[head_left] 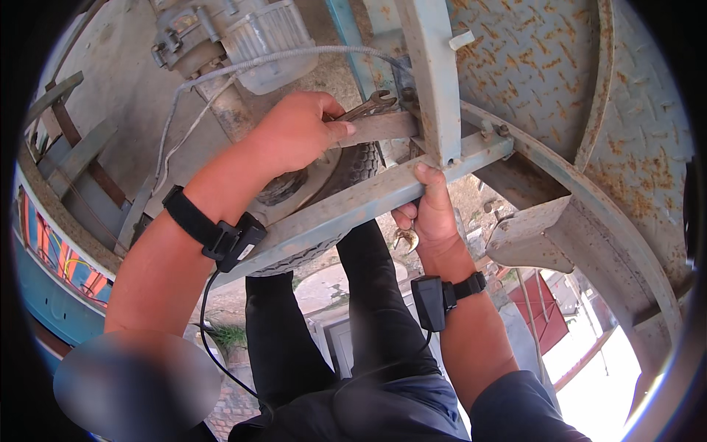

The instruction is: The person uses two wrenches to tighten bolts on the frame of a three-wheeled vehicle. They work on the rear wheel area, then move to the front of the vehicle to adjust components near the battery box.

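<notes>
My left hand [298, 125] is closed around an open-end wrench [366, 107], whose jaws point toward a bolt [407, 93] by the upright post. Its thumb lies along a flat steel bar [387, 128] just below the wrench. Under the long pale-blue beam [353, 193], my right hand [436, 210] curls round a second wrench [406, 239]; only that wrench's open jaw shows, pointing down. The right thumb presses on the beam's edge near the foot of the upright post [436, 81]. The beam hides part of the right fingers.
A tyre [359, 163] sits behind the beam. Farther left is a finned metal motor housing [269, 40], with a grey corrugated cable [294, 53] running across to the post. Rusty chequered plate [523, 59] and a curved steel rim [626, 214] fill the right side.
</notes>
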A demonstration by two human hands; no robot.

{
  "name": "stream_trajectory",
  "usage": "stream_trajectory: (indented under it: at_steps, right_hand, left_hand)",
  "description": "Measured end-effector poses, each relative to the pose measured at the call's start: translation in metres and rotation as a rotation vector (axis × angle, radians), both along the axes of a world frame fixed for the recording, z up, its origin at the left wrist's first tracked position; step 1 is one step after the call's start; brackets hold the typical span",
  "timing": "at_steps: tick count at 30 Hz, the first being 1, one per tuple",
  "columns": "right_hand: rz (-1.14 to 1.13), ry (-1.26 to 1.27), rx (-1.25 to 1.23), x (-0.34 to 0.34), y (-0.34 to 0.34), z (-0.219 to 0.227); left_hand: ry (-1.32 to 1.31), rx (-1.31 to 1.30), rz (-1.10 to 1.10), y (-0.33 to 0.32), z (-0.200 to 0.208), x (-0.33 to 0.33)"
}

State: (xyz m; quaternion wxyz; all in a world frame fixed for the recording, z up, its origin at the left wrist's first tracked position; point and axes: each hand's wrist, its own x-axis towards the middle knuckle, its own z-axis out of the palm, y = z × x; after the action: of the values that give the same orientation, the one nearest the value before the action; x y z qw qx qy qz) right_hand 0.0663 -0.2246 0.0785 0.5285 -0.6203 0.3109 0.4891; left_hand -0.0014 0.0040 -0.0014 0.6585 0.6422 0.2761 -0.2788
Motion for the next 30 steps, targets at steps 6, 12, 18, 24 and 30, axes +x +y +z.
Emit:
stream_trajectory:
  at_steps: [6,12,18,24,30]
  right_hand:
    - [-0.002,-0.014,0.006,-0.001,0.002,-0.001]
    - [-0.022,-0.003,0.021,-0.001,0.001,-0.001]
    - [-0.019,0.01,0.034,0.0,-0.001,-0.002]
    - [0.008,-0.051,-0.017,-0.003,0.005,-0.001]
    - [0.007,-0.017,0.042,-0.002,0.004,0.001]
  left_hand:
    - [0.092,-0.094,0.073,-0.013,0.014,0.017]
    - [0.122,-0.106,0.032,-0.017,0.021,0.029]
    - [0.098,-0.099,-0.035,-0.017,0.02,0.037]
    - [-0.08,0.184,-0.128,-0.012,-0.026,0.029]
    - [-0.132,0.154,-0.104,-0.019,-0.063,0.029]
